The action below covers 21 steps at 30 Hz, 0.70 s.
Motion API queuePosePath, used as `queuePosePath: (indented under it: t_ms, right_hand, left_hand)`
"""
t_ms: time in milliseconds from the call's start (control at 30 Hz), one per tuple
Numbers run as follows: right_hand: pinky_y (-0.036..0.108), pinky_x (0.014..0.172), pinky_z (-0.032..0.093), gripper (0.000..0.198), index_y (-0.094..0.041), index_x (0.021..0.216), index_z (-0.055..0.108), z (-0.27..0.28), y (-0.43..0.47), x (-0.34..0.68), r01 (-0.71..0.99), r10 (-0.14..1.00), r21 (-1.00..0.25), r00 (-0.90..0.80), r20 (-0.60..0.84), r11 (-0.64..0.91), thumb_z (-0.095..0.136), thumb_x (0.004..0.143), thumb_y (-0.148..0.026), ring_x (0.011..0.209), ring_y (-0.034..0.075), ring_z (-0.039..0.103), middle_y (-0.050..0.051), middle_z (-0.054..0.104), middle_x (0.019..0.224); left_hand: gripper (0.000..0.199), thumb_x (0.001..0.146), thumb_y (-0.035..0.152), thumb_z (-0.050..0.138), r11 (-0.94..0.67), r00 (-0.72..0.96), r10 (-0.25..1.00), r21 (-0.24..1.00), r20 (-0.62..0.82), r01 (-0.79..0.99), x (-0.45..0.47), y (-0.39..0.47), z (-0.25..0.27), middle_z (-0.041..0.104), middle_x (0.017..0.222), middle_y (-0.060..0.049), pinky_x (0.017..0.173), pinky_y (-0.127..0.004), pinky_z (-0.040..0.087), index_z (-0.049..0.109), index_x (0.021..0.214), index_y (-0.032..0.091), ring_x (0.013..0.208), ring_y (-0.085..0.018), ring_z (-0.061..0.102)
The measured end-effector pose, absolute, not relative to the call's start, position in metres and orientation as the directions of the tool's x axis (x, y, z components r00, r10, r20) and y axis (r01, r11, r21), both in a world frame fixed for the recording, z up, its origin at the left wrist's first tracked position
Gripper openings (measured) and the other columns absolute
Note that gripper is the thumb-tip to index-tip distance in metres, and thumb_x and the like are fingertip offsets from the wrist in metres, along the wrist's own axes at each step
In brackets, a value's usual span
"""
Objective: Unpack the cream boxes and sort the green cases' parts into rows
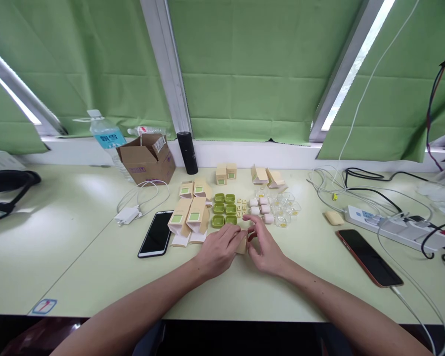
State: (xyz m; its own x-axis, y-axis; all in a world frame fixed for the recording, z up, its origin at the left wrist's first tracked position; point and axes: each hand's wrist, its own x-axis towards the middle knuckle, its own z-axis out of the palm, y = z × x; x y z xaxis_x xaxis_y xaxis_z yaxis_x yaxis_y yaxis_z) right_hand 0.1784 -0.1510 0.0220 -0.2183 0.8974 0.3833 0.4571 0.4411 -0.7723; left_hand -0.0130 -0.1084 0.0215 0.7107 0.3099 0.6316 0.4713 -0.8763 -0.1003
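My left hand (pixel 219 251) is closed around a small tan paper box (pixel 242 245) near the middle of the table, hiding much of it. My right hand (pixel 266 248) is at the box's right side, fingers apart and bent; its fingertips come close to the box, and contact is hard to make out. Just beyond are several small green trays (pixel 218 208), tiny yellow pieces (pixel 239 207), pale pink blocks (pixel 264 208) and clear plastic pieces (pixel 283 217). Opened tan boxes (pixel 198 216) lie left of the trays. Closed boxes (pixel 221 175) stand behind them.
Two more opened boxes (pixel 259 175) lie at the back. A phone (pixel 155 235) is on the left, another phone (pixel 370 258) on the right by a power strip (pixel 393 228) and cables. A carton (pixel 146 160), water bottle (pixel 107 136) and black cylinder (pixel 187 153) stand behind.
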Motion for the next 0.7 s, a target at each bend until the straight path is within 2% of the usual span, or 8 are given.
queuePosePath:
  t_ms: [333,533,633,700]
  right_hand:
    - [0.044,0.083,0.060,0.069,-0.027,0.143,0.033,0.0221,-0.1516,0.1775,0.470,0.899,-0.767,-0.227,0.374,0.438,0.056,0.080,-0.012,0.098,0.023,0.062,0.014,0.048,0.141]
    - [0.047,0.087,0.057,0.074,-0.027,0.143,0.030,0.0229,-0.1533,0.1750,0.474,0.935,-0.806,-0.193,0.299,0.356,0.057,0.076,-0.011,0.095,0.023,0.063,0.013,0.052,0.135]
    - [0.046,0.087,0.056,0.075,-0.028,0.141,0.031,0.0221,-0.1528,0.1751,0.466,0.952,-0.830,-0.148,0.267,0.305,0.057,0.074,-0.010,0.096,0.023,0.063,0.013,0.052,0.134]
    - [0.043,0.084,0.056,0.071,-0.029,0.138,0.034,0.0218,-0.1507,0.1769,0.429,0.956,-0.854,-0.110,0.273,0.293,0.055,0.073,-0.010,0.099,0.023,0.063,0.011,0.051,0.136]
  left_hand:
    - [0.037,0.092,0.002,0.044,-0.881,0.737,0.301,-0.118,0.605,0.458,-0.0131,-0.1059,0.0163,0.067,0.106,-0.013,0.068,-0.032,0.057,0.056,0.126,0.011,0.096,-0.023,0.066]
    - [0.033,0.095,0.006,0.046,-0.881,0.747,0.306,-0.123,0.591,0.458,-0.0126,-0.1059,0.0150,0.067,0.105,-0.012,0.069,-0.032,0.057,0.056,0.126,0.011,0.094,-0.023,0.066]
    - [0.034,0.095,0.006,0.044,-0.879,0.742,0.328,-0.098,0.585,0.466,-0.0128,-0.1054,0.0148,0.067,0.107,-0.013,0.067,-0.032,0.056,0.055,0.127,0.013,0.095,-0.024,0.066]
    - [0.035,0.094,0.007,0.045,-0.879,0.728,0.367,-0.040,0.579,0.475,-0.0137,-0.1048,0.0148,0.066,0.110,-0.014,0.069,-0.033,0.057,0.054,0.128,0.014,0.100,-0.026,0.066]
